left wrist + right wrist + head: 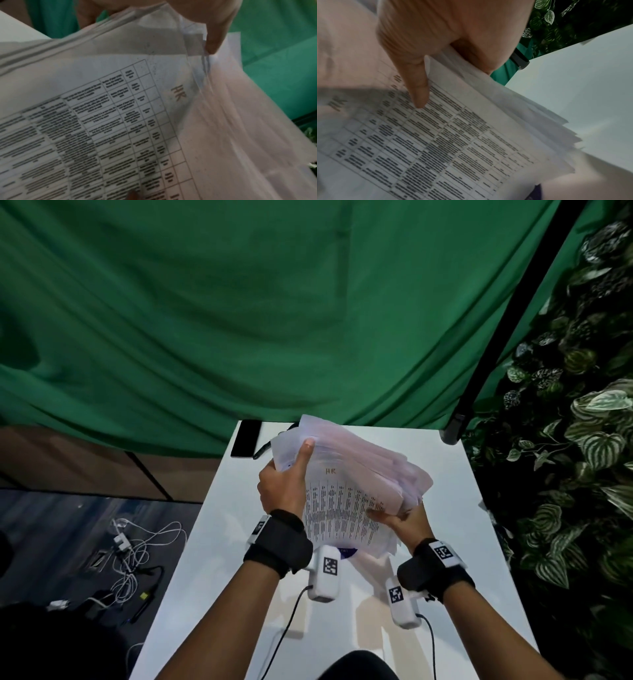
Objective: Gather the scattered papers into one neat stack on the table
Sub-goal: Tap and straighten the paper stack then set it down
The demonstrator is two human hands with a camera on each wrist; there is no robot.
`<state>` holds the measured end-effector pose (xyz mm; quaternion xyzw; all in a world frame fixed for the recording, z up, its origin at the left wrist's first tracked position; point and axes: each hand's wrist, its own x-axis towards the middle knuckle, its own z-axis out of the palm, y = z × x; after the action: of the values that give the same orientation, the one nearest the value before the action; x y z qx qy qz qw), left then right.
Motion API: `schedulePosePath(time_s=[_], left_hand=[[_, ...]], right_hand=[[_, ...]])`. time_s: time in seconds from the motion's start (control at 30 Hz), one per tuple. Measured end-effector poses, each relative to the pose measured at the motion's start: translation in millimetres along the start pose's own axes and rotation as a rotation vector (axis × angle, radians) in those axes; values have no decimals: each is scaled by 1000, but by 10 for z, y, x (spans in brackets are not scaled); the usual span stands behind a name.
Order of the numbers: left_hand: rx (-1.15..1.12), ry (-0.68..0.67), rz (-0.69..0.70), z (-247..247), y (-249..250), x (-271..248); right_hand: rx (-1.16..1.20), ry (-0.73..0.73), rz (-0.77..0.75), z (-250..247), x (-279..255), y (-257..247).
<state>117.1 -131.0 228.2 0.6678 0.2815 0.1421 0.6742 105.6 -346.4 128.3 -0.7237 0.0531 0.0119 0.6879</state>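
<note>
Gathered already, by the look of it: papers (346, 491) bunched into one thick bundle, held tilted above the desk (462, 525), nearer than the phone (245, 438) at its far edge. Not yet neat, though: sheet edges fanned and stepped at the bundle's right side, top printed table page skewed. Still to do, judging from this: squaring the edges and laying the stack flat on the desk. Left hand (282, 486) curled round the bundle's left edge, thumb pressed on top. Right hand (402, 518) gripping the near right corner, thumb on the printed page, fingers underneath. A dark-purple scrap visible beneath the bundle; unclear what.
</note>
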Motion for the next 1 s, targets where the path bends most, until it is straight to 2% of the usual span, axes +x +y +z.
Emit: schedulePosePath(time_s=[0.23,0.33,0.4,0.5,0.57,0.63,0.73,0.77,0.87,1.0], left_hand=[[-25,-45,-24,-13,76,40],[-18,-55,33,16,104,21],[50,-16,61,20,91,20],[38,42,27,-10,37,79],[-6,28,22,-31,45,88],[-131,-72,43,-56,47,87],[-297,-378,128,-182,-83,163],[-288,-461,124,-250,-180,214],[-133,-587,-11,-447,-470,339],[48,-639,-53,-443,-649,358]], right_hand=[[-21,-88,5,-28,-5,73],[-24,-74,-35,-3,-7,-1],[-35,-65,-43,13,22,4],[34,-28,11,57,18,2],[52,-11,48,86,10,-13],[19,-29,65,83,26,-9],[28,-19,102,63,56,-20],[71,-14,125,42,59,-8],[123,-32,113,-23,99,-80],[44,-101,10,-20,149,-363]])
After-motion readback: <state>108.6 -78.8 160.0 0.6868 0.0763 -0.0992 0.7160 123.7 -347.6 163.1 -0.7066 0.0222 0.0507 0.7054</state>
